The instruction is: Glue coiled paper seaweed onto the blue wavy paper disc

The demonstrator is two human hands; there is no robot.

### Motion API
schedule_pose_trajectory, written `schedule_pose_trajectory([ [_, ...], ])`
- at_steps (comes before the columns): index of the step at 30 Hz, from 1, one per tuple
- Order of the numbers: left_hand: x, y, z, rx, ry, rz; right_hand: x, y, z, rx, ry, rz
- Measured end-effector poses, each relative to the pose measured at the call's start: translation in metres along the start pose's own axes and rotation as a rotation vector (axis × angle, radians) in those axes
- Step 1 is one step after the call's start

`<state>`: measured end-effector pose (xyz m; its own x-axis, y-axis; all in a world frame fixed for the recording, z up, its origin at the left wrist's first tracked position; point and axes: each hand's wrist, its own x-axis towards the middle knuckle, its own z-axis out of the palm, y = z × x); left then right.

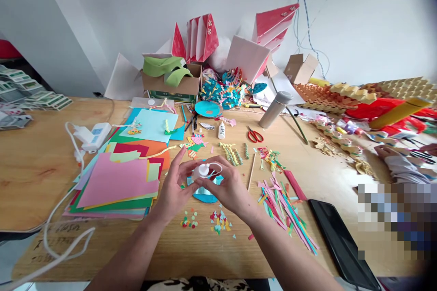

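Bottle (201, 173) of white plastic, held up over the desk (191, 257), in front of the person and above a round blue paper piece (205, 196). Its capped end points upward, toward the camera, with a thin white loop curving off to the right. Fingers cover most of the body, so its long axis is foreshortened; it seems to run roughly up and down, but the exact tilt cannot be told.

Both hands are partly closed around it. The left hand (178, 183) grips from the left with thumb and bent fingers, one finger stretched up and away. The right hand (228, 187) curls in from the other side, its thumb reaching across the front, near the left thumb.

Just below the hands lie small paper dots (189, 219) and, beside them, paper triangles (220, 223). A pile of coloured sheets (118, 177) lies to the left, and loose paper strips (278, 204) to the right. Beyond the hands, a second small bottle (221, 131) stands upright near red-handled scissors (255, 136).
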<state>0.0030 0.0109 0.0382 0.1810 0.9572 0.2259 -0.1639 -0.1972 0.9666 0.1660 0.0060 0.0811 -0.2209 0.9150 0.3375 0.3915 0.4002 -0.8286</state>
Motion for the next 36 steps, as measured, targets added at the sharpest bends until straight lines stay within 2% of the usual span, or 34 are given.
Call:
schedule_pose_trajectory([
  [5, 0.004, -0.001, -0.005, -0.177, -0.023, -0.029, 0.0, 0.002, -0.011, 0.089, 0.107, 0.094],
  [9, 0.009, -0.002, -0.011, -0.238, 0.043, -0.055, 0.003, 0.001, -0.031, 0.335, 0.141, 0.213],
  [11, 0.011, -0.005, -0.013, -0.223, 0.09, -0.051, 0.006, 0.001, -0.044, 0.431, 0.175, 0.224],
  [14, 0.014, -0.01, -0.016, -0.177, 0.175, -0.059, 0.015, -0.004, -0.065, 0.489, 0.259, 0.145],
  [18, 0.018, -0.018, -0.019, -0.08, 0.294, -0.089, 0.041, -0.02, -0.101, 0.51, 0.421, -0.035],
  [22, 0.02, -0.021, -0.02, 0.044, 0.323, -0.084, 0.077, -0.019, -0.139, 0.418, 0.549, -0.135],
  [24, 0.019, -0.022, -0.02, 0.094, 0.319, -0.08, 0.096, -0.001, -0.154, 0.341, 0.606, -0.12],
  [27, 0.018, -0.023, -0.021, 0.211, 0.312, -0.065, 0.121, 0.043, -0.165, 0.215, 0.666, -0.02],
  [32, 0.017, -0.03, -0.027, 0.442, 0.298, -0.01, 0.143, 0.123, -0.157, -0.047, 0.661, 0.255],
  [34, 0.017, -0.033, -0.029, 0.495, 0.293, 0.024, 0.146, 0.148, -0.151, -0.267, 0.627, 0.405],
  [36, 0.017, -0.037, -0.03, 0.536, 0.297, 0.049, 0.148, 0.169, -0.146, -0.338, 0.621, 0.478],
])
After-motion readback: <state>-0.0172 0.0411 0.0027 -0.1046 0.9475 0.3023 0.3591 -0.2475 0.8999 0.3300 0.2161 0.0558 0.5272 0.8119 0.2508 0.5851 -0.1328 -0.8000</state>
